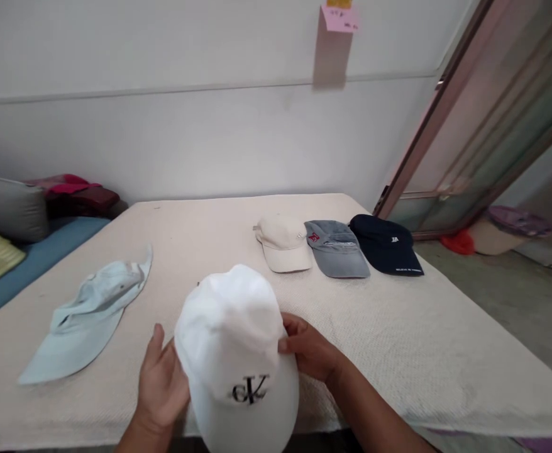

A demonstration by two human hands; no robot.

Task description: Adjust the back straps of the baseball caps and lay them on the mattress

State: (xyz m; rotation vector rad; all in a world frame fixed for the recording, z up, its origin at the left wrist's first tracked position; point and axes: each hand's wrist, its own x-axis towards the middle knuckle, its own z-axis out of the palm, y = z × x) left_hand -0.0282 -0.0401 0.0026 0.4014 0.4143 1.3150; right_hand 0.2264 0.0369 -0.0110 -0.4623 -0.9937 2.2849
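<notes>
A white baseball cap point(231, 333) with black "CK" lettering is raised over the near edge of the table, its brim toward me. My right hand point(310, 347) pinches the cap's right side, thumb in front. My left hand point(163, 377) is at the cap's left side, palm against or close to it, thumb spread and pointing up; some of its fingers are hidden behind the cap. To the left lies a pale blue cap point(90, 318), crumpled and tipped on its side.
Farther back, a cream cap point(284, 244), a grey cap point(336, 248) and a navy cap point(385, 244) sit in a row on the cloth-covered table point(200, 236). A grey cushion point(9, 204) is at far left. A pink note point(339, 19) hangs on the wall.
</notes>
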